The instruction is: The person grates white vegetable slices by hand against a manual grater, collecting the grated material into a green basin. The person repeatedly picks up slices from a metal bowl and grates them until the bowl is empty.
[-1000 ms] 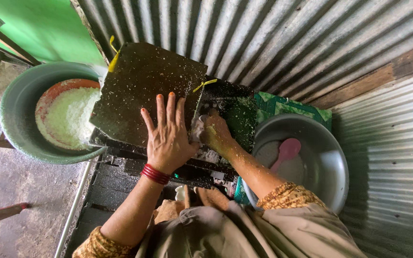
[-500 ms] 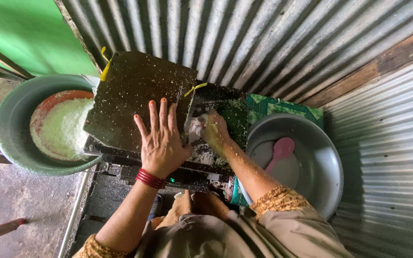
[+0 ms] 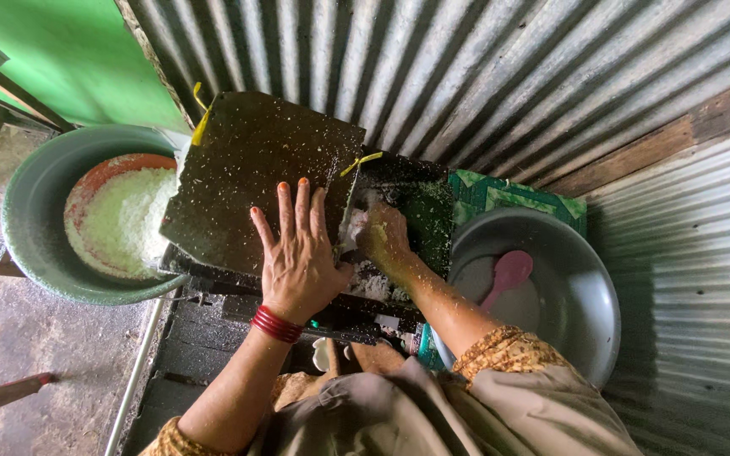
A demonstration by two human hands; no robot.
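Note:
A dark grating machine stands before me, its flat speckled cover (image 3: 255, 173) tied with yellow string. My left hand (image 3: 297, 253), red bangles at the wrist, lies flat on the cover's near edge with fingers spread. To the cover's right, my right hand (image 3: 384, 241) presses a white piece into the machine's opening (image 3: 416, 211), fingers curled around it. White shreds coat the opening and my fingers.
A green basin (image 3: 35, 245) at the left holds an orange bowl of white gratings (image 3: 116, 219). A metal bowl (image 3: 568, 287) at the right holds a pink spoon (image 3: 507, 274). Corrugated metal walls close the back and right. A wooden stand leg sits far left.
My view has drifted slightly; both hands stay on the machine. The left hand has slid a little toward the cover's right edge, and the right hand keeps pressing at the opening.

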